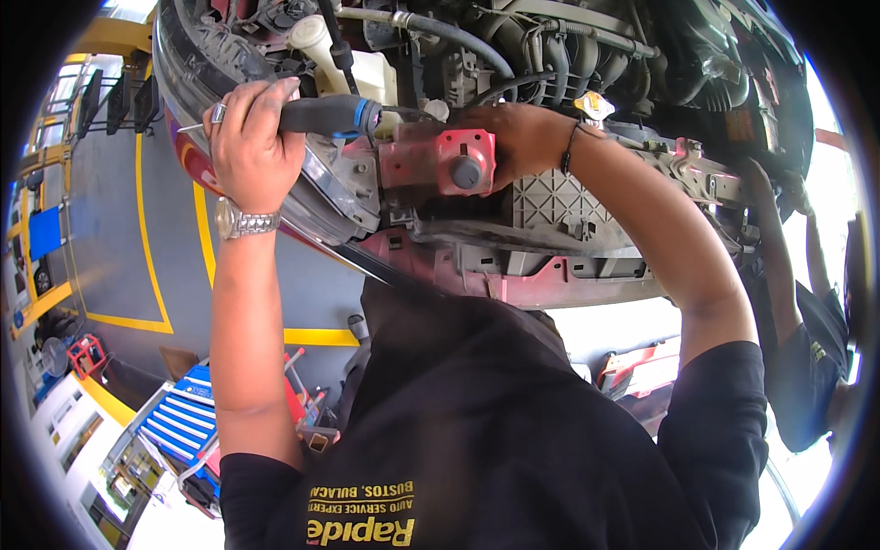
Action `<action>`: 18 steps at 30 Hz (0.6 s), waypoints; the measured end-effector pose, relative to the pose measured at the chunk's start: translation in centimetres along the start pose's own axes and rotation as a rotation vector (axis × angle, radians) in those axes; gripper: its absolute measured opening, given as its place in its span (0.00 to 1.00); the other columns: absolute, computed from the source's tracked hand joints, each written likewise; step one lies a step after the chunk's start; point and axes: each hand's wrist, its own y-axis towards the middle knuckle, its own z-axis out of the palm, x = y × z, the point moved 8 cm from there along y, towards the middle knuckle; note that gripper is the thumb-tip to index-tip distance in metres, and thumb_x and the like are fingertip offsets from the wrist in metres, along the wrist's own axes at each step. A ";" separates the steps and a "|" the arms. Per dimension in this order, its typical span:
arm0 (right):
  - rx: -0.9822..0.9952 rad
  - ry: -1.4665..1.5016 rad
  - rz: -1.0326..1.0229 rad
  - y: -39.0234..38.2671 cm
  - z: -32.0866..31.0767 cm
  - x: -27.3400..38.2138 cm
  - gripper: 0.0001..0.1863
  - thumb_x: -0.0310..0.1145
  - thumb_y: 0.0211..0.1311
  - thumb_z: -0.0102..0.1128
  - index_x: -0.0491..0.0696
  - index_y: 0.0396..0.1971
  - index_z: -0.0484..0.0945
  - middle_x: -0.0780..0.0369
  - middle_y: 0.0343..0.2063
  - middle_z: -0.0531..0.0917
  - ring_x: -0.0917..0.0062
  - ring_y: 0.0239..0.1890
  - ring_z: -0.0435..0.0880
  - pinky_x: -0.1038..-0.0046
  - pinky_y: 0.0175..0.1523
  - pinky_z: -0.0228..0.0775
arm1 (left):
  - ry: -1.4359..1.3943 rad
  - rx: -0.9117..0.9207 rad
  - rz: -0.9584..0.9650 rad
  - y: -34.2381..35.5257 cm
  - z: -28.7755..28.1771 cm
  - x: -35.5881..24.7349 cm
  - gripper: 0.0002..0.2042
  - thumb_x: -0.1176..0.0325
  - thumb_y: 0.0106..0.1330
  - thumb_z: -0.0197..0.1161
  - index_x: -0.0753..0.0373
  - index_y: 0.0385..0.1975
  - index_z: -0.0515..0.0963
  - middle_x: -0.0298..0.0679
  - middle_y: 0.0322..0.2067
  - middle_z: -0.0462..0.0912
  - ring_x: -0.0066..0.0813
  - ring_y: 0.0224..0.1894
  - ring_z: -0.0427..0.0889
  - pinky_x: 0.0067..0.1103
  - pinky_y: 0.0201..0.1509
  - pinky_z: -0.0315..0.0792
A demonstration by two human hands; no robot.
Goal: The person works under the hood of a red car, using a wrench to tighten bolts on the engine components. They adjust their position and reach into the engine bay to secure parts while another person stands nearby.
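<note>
My left hand is wrapped round a screwdriver with a black and blue handle, over the front edge of a car's open engine bay. Its thin metal shaft pokes out on the left side of my fist. My right hand reaches in behind a red metal bracket that carries a round black rubber mount. The bracket and the hand's own back hide its fingers. Left of the bracket, near the screwdriver, sits a whitish fluid reservoir with a pale cap.
A yellow-and-white cap stands beside my right wrist. Hoses and pipes fill the bay behind. At the right another person's arm reaches into the car. A blue tool cabinet stands lower left on the yellow-lined floor.
</note>
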 end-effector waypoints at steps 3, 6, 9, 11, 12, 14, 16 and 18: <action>-0.078 -0.073 -0.090 0.5 0.6 0.7 0.43 0.55 0.44 0.81 0.52 0.61 0.78 0.55 0.60 0.80 0.60 0.59 0.81 0.64 0.64 0.75 | 0.005 -0.002 -0.019 -0.2 0.1 0.3 0.13 0.71 0.57 0.71 0.53 0.43 0.85 0.31 0.36 0.84 0.34 0.41 0.85 0.31 0.51 0.70; -0.047 0.042 0.016 0.5 1.1 0.0 0.39 0.54 0.44 0.81 0.53 0.57 0.80 0.57 0.54 0.84 0.61 0.56 0.83 0.64 0.62 0.76 | -0.013 -0.025 -0.025 -0.3 0.0 0.4 0.14 0.71 0.55 0.72 0.52 0.42 0.85 0.31 0.36 0.85 0.33 0.41 0.85 0.31 0.50 0.70; -0.030 0.104 0.038 0.4 0.9 -0.2 0.37 0.52 0.43 0.82 0.54 0.55 0.82 0.57 0.49 0.86 0.60 0.54 0.85 0.64 0.60 0.77 | -0.015 -0.034 -0.016 -0.3 0.0 0.4 0.14 0.71 0.54 0.73 0.52 0.42 0.85 0.30 0.36 0.85 0.33 0.40 0.85 0.31 0.50 0.70; -0.034 0.097 0.028 0.5 0.6 -0.2 0.38 0.51 0.41 0.82 0.54 0.56 0.82 0.57 0.48 0.87 0.60 0.54 0.85 0.63 0.60 0.77 | -0.028 -0.035 -0.013 -0.3 -0.1 0.3 0.14 0.71 0.53 0.73 0.51 0.41 0.85 0.30 0.37 0.85 0.33 0.40 0.85 0.31 0.49 0.70; -0.023 0.104 0.047 0.6 0.5 -0.4 0.39 0.51 0.40 0.82 0.54 0.56 0.81 0.57 0.49 0.86 0.61 0.54 0.85 0.63 0.60 0.77 | -0.031 -0.015 -0.045 -0.4 0.0 0.5 0.14 0.71 0.53 0.73 0.51 0.41 0.85 0.30 0.37 0.85 0.33 0.40 0.85 0.31 0.49 0.70; 0.004 0.120 0.078 0.7 0.7 -0.6 0.40 0.51 0.40 0.82 0.54 0.58 0.81 0.56 0.51 0.85 0.60 0.56 0.84 0.63 0.62 0.76 | -0.016 -0.018 -0.033 -0.4 -0.1 0.4 0.14 0.71 0.53 0.73 0.51 0.41 0.85 0.30 0.37 0.85 0.33 0.40 0.84 0.31 0.48 0.69; 0.035 0.122 0.098 0.7 0.9 -0.7 0.42 0.52 0.39 0.82 0.54 0.59 0.80 0.56 0.54 0.84 0.60 0.58 0.82 0.63 0.64 0.75 | -0.012 -0.003 -0.021 -0.2 0.0 0.4 0.13 0.70 0.54 0.73 0.51 0.40 0.85 0.30 0.37 0.85 0.33 0.40 0.84 0.31 0.48 0.69; 0.017 0.082 0.045 0.8 1.0 -0.1 0.42 0.53 0.40 0.81 0.54 0.59 0.80 0.55 0.55 0.83 0.59 0.59 0.82 0.62 0.65 0.74 | -0.015 -0.026 -0.025 -0.2 -0.2 0.4 0.13 0.71 0.55 0.72 0.52 0.41 0.85 0.31 0.37 0.84 0.34 0.40 0.84 0.31 0.48 0.70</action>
